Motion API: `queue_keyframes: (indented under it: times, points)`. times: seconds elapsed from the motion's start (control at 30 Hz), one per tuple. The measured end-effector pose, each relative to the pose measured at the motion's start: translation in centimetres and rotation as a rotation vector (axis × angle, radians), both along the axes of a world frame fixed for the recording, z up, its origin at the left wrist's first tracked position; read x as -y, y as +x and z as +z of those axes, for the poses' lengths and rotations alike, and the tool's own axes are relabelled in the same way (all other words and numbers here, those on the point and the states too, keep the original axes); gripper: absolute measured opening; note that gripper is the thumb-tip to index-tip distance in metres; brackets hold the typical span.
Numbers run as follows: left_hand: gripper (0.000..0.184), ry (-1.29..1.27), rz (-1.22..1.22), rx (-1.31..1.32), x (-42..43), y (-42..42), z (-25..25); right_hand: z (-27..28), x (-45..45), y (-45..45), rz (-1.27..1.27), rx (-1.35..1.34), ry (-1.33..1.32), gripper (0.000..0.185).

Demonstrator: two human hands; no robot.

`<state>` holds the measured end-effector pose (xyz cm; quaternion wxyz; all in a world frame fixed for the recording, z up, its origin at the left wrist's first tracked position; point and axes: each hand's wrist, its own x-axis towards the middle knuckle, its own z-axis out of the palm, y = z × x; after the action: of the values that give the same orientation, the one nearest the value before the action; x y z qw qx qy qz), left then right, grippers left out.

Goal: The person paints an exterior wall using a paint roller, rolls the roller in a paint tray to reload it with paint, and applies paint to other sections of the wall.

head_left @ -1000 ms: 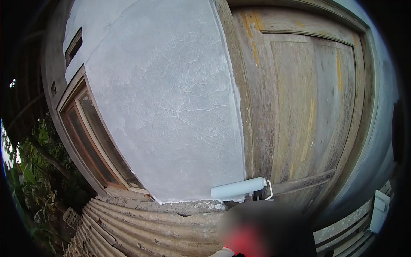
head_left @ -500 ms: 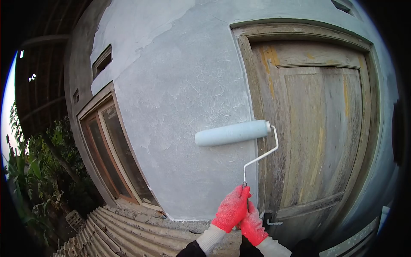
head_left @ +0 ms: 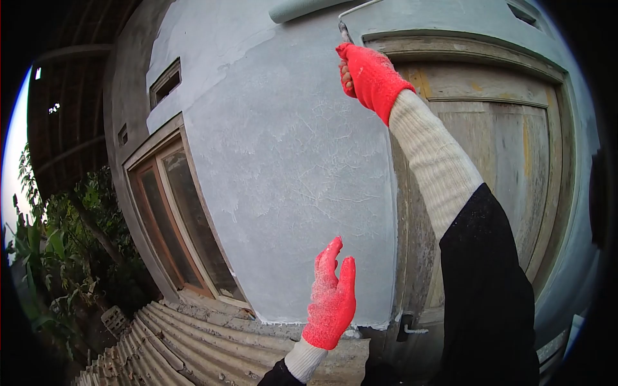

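1. the black sleeve (head_left: 489,289) of the right arm comes up from the lower right, ending at a long ribbed cream cuff (head_left: 431,157);
2. the left hand (head_left: 331,302), in a red glove, is raised before the lower wall; it is unclenched, its fingers pointing up and parted;
3. the right hand (head_left: 375,78), also red-gloved, reaches high with its fingers curled tightly round the handle of the paint roller (head_left: 302,9);
4. that roller lies at the top edge of the view, partly cut off, up by the wall (head_left: 290,148); whether it touches the surface, i cannot tell;
5. the wall is grey-blue, with branching raised lines across its middle;
6. right of it stands a weathered wooden door (head_left: 528,148) with a handle (head_left: 413,330) low on its left side;
7. corrugated sheets (head_left: 206,344) run along the bottom;
8. further left are a wood-framed window (head_left: 190,215), a small vent opening (head_left: 166,83) and green plants (head_left: 58,248).
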<state>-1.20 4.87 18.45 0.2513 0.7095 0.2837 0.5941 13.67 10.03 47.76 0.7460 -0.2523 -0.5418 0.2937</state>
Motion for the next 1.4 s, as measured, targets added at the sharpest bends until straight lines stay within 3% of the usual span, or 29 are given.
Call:
queue_keyframes:
  times: [0.1, 0.17, 0.23, 0.47, 0.57, 0.67, 0.77, 0.8, 0.87, 0.9, 0.97, 1.07, 1.13, 1.2, 1.33, 1.4]
  points:
    - [0.040, 0.042, -0.003, 0.011, 0.2, 0.0, -0.6, -3.3, -0.1, 0.0, -0.010, 0.031, 0.037, 0.031]
    - [0.040, 0.051, -0.044, 0.035, 0.6, 0.0, -1.3, -8.7, 0.9, -0.9, -0.082, 0.014, 0.041, 0.027]
    - [0.041, 0.018, -0.057, 0.021, 0.9, -0.3, -3.0, -15.8, 2.5, -1.4, 0.003, -0.037, -0.001, 0.021]
    - [0.047, -0.215, -0.150, -0.216, 3.7, -3.1, -12.8, -44.6, 10.7, -4.4, 0.112, -0.173, -0.571, 0.013]
    - [0.051, -0.327, -0.217, -0.297, 5.2, -4.0, -18.2, -51.8, 14.5, -6.2, 0.146, -0.162, -0.725, 0.009]
    - [0.058, -0.666, -0.306, -0.374, 6.7, -4.2, -21.1, -56.1, 16.4, -7.6, 0.095, -0.122, -0.943, 0.018]
    - [0.062, -0.762, -0.198, -0.509, 7.0, -3.6, -23.6, -66.9, 15.4, -6.9, 0.424, -0.443, -1.057, 0.035]
    - [0.062, -0.765, -0.198, -0.511, 7.0, -3.8, -24.8, -68.9, 15.2, -6.9, 0.812, -0.739, -0.959, 0.040]
    - [0.063, -0.745, -0.208, -0.565, 6.5, -4.0, -26.3, -70.9, 14.8, -7.3, 1.198, -1.022, -0.814, 0.045]
    - [0.063, -0.750, -0.205, -0.564, 6.2, -4.1, -26.5, -71.6, 14.8, -7.9, 0.884, -0.785, -0.959, 0.046]
    - [0.058, -0.733, -0.203, -0.517, 5.8, -4.1, -26.6, -72.4, 14.9, -8.6, 0.571, -0.539, -1.076, 0.047]
    - [0.054, -0.706, -0.118, -0.545, 5.2, -3.5, -26.4, -67.5, 14.3, -9.3, 0.460, -0.580, -1.015, 0.036]
    - [0.052, -0.670, -0.090, -0.558, 4.4, -3.6, -27.5, -62.7, 14.6, -10.9, 0.132, -0.293, -0.821, 0.025]
    - [0.051, -0.627, -0.058, -0.571, 3.3, -4.0, -28.3, -62.0, 14.3, -11.9, 0.076, -0.236, -0.840, 0.025]
    - [0.044, -0.665, -0.074, -0.536, 1.9, -5.3, -28.9, -66.0, 12.9, -13.3, 0.128, -0.321, -0.850, 0.030]
    - [0.042, -0.665, -0.063, -0.543, 1.2, -5.7, -28.5, -64.6, 11.8, -13.7, 0.122, -0.271, -0.846, 0.032]
